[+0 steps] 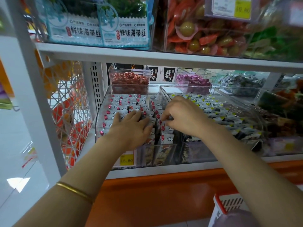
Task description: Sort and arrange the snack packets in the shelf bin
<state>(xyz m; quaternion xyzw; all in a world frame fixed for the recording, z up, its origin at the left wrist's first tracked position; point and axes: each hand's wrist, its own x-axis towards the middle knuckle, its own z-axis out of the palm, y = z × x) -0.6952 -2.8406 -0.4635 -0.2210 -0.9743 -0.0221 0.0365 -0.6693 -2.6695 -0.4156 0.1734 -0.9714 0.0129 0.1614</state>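
Snack packets (pixel 124 102): white, red dots, cloud motif. Adjacent packets (pixel 213 108): white, yellow marks. Price tag (pixel 126 160): yellow. Shelf (pixel 147 54): white. Base panel (pixel 155 194): orange. Bangle (pixel 73 190): gold.

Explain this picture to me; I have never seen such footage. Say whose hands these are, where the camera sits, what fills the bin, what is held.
No machine here: a person works with bare hands, and the one camera sits on their head, looking forward and down at a shop shelf. The clear bin holds rows of white snack packets with red spots. The left hand lies flat on the rows, fingers fairly straight. The right hand curls its fingers and seems to pinch one packet. The neighbouring bin holds packets with yellow marks.
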